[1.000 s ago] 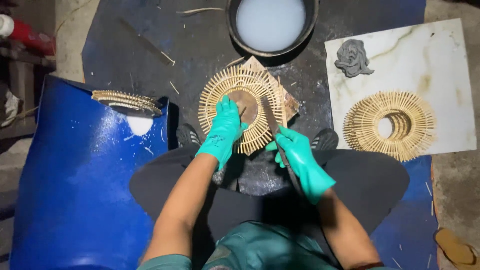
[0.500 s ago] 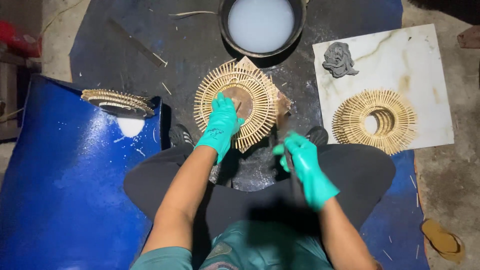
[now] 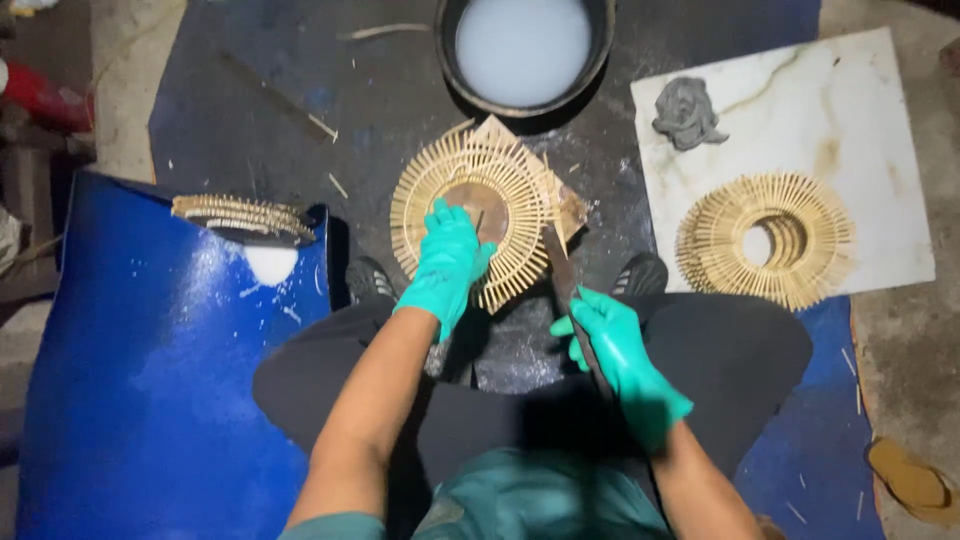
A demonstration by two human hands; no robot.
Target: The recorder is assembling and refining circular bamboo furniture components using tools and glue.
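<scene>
A round ring of radiating bamboo sticks [image 3: 480, 215] lies on a wooden board on the dark floor between my knees. My left hand [image 3: 447, 262], in a teal glove, presses down on its lower middle, over a brown disc at the centre. My right hand [image 3: 618, 355], also gloved, is closed around the handle of a long dark blade [image 3: 562, 272]. The blade's tip reaches up to the ring's right edge.
A black basin of milky liquid [image 3: 525, 50] stands ahead. A white marble slab [image 3: 880, 160] at right holds a second stick ring [image 3: 765, 240] and a grey lump [image 3: 685, 110]. A blue barrel [image 3: 140, 380] at left carries a third ring [image 3: 243, 216]. A sandal [image 3: 910, 480] lies at bottom right.
My right hand drew back toward my lap with the blade. The left hand stayed on the ring. The camera view shifted slightly.
</scene>
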